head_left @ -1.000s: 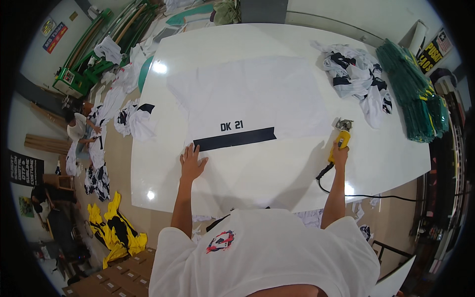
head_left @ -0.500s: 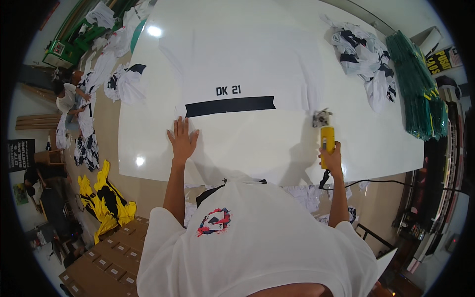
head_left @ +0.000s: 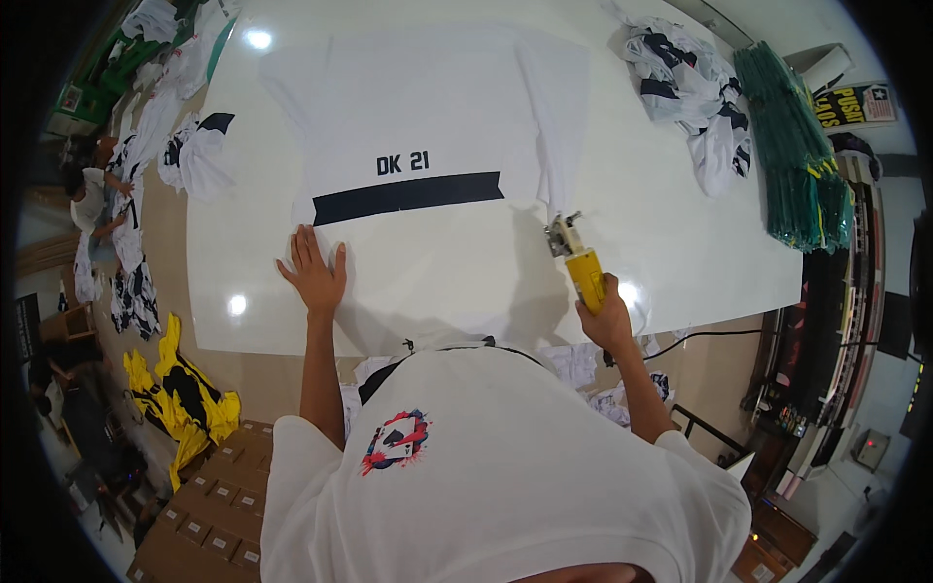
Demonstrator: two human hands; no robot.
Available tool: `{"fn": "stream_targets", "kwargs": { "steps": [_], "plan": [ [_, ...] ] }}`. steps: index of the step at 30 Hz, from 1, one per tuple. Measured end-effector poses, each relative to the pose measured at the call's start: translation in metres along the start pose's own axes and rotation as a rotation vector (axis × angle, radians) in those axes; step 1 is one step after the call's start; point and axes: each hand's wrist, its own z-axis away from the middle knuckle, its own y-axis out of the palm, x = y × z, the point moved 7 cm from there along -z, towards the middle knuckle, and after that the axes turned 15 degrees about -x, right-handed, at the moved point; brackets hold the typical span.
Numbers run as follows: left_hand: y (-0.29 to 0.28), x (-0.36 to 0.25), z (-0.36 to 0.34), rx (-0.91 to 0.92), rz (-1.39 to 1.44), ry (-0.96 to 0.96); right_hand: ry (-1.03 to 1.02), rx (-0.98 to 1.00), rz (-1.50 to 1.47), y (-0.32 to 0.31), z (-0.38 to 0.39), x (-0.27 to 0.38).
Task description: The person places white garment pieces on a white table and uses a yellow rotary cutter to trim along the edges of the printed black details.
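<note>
White cloth (head_left: 428, 107) lies spread over the white table, with dark lettering and a black band (head_left: 408, 197) along its near edge. My left hand (head_left: 319, 275) rests flat, fingers spread, its fingertips at the band's left end. In my right hand (head_left: 608, 319) is a yellow handheld electric fabric cutter (head_left: 586, 279), gripped round its body. The cutter's metal head (head_left: 562, 236) points away from me, close to the cloth's near right corner. Whether the blade touches the cloth, I cannot tell.
Crumpled white and black cloth pieces (head_left: 690, 97) lie at the table's far right, beside green plastic-wrapped bundles (head_left: 792, 155). More cloth (head_left: 199, 160) sits on the left. A black cord (head_left: 719, 333) runs rightward. Brown boxes (head_left: 209, 496) stand lower left; a person (head_left: 92, 204) handles cloth beyond.
The cutter has swung from upright to tilted left, its head nearer the cloth's right corner. My left hand stays at the band's left end. The whole view has shifted.
</note>
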Motion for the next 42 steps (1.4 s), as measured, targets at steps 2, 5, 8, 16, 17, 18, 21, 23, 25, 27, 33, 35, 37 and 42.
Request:
{"fn": "stream_targets", "kwargs": {
  "steps": [2,5,8,16,17,18,21,23,25,27,33,35,37,42],
  "plan": [
    [0.001,0.000,0.000,-0.009,0.003,-0.015,-0.064,0.063,0.010,0.010,-0.001,0.009],
    [0.001,0.001,0.002,-0.014,0.022,-0.036,-0.080,0.109,-0.007,0.031,-0.010,0.023],
    [-0.001,0.001,0.001,-0.038,0.036,-0.043,-0.095,0.095,0.008,0.049,-0.027,0.039],
    [0.000,0.002,-0.001,-0.025,0.044,-0.077,-0.155,0.100,-0.005,0.064,-0.060,0.065],
    [0.000,0.002,-0.001,-0.026,0.041,-0.077,-0.158,0.105,-0.008,0.065,-0.061,0.067],
    [0.001,0.002,-0.001,-0.020,0.038,-0.075,-0.165,0.105,-0.011,0.066,-0.062,0.069],
    [0.001,0.002,-0.002,-0.023,0.039,-0.079,-0.186,0.096,-0.026,0.068,-0.066,0.074],
    [0.001,0.002,-0.002,-0.023,0.047,-0.082,-0.183,0.102,-0.021,0.069,-0.070,0.075],
    [0.001,0.003,-0.002,0.000,0.049,-0.098,-0.164,0.123,-0.001,0.073,-0.073,0.076],
    [0.001,0.003,-0.003,0.005,0.051,-0.104,-0.168,0.120,-0.001,0.074,-0.076,0.079],
    [0.001,0.004,-0.003,-0.007,0.057,-0.110,-0.175,0.090,-0.009,0.074,-0.081,0.090],
    [0.001,0.005,-0.003,0.001,0.053,-0.117,-0.167,0.091,-0.014,0.074,-0.082,0.093],
    [0.002,0.005,-0.003,0.006,0.056,-0.117,-0.157,0.094,-0.017,0.075,-0.082,0.095],
    [-0.001,0.005,-0.004,-0.011,0.072,-0.113,-0.172,0.058,-0.043,0.075,-0.080,0.102]
  ]
}}
